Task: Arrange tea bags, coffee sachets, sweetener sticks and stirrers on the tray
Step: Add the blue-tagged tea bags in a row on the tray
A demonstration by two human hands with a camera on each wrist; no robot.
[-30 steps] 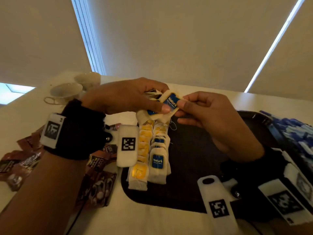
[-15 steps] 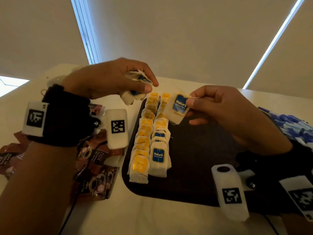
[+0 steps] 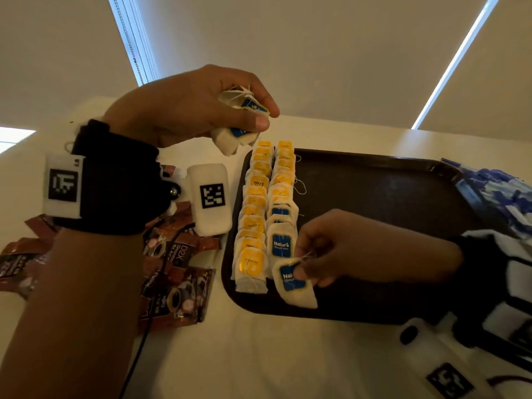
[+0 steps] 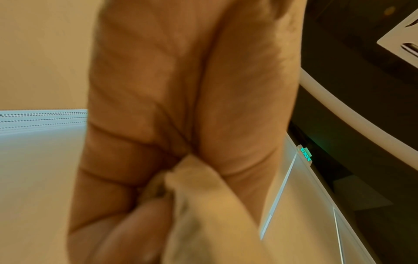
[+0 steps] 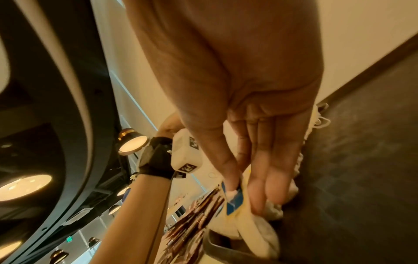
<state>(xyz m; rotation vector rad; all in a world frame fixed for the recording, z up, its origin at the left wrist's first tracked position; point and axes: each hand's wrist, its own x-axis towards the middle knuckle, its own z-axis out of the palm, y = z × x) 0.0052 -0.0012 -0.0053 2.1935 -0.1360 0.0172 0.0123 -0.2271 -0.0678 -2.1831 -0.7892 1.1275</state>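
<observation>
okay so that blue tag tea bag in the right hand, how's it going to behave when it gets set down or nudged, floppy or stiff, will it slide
The tea bag is probably soft and floppy: it hangs and creases below the right hand, whose grip pinches its top. Likely very light, since two fingertips carry it. Nudged on the tray, it would more likely crumple or shift its overlapping neighbours than slide cleanly; the loose strings may snag.

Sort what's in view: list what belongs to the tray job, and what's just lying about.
Job:
tray
tea bag rows
tea bag pinched by right hand
tea bag bunch in left hand
coffee sachets
blue-and-white packets

Lying about:
cord
</observation>
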